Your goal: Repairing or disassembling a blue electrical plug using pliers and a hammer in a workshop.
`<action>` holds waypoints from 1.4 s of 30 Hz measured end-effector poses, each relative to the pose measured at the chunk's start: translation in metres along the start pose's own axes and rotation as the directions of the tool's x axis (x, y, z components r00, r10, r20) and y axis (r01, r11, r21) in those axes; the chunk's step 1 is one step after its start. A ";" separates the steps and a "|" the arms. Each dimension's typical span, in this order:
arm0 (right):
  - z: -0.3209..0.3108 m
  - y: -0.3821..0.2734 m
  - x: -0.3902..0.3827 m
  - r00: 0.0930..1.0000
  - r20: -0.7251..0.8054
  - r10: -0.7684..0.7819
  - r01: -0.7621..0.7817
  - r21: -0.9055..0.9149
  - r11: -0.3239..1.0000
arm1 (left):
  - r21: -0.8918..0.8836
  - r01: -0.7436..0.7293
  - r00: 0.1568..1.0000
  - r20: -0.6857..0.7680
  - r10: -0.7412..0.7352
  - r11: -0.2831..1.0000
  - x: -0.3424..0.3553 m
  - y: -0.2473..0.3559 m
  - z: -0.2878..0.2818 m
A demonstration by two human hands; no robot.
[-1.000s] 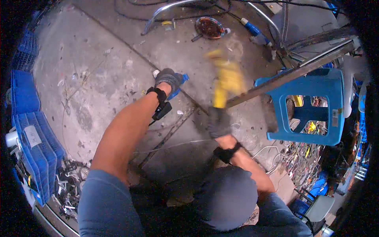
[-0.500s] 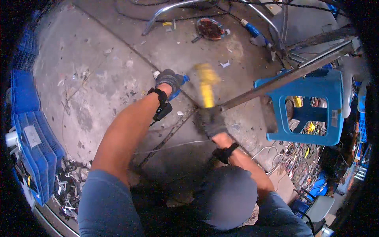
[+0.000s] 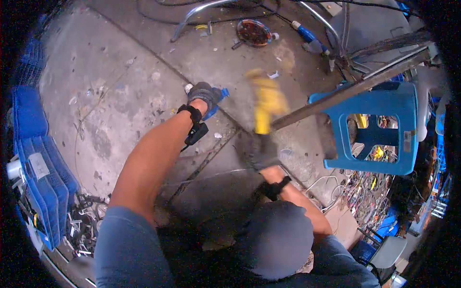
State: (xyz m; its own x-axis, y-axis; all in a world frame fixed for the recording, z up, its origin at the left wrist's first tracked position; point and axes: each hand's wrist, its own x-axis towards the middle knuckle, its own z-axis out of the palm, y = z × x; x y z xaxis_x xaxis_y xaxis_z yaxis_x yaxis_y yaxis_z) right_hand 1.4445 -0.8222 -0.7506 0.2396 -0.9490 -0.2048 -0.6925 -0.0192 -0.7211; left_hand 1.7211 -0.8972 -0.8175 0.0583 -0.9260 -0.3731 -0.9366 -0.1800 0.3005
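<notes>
L grip fwd on blue pc; R grip nearer, w/ yellow tool.

On my feed, blur smears the yellow tool and gloved right hand; the gloved left hand mostly hides a blue piece; the top edge crops a metal tube.
</notes>
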 end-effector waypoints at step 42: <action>-0.073 -0.098 0.002 0.975 -0.219 -0.047 0.196 0.730 0.655 | -0.002 -0.007 0.999 -0.051 0.007 1.000 0.001 -0.021 0.013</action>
State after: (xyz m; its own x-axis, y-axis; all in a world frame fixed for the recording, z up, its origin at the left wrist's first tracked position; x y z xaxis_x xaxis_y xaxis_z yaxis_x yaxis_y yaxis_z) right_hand 1.4633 -0.8450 -0.6321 0.1170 -0.9929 -0.0204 0.0905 0.0311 -0.9954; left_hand 1.7359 -0.8899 -0.8354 0.0689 -0.9429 -0.3258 -0.9363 -0.1739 0.3053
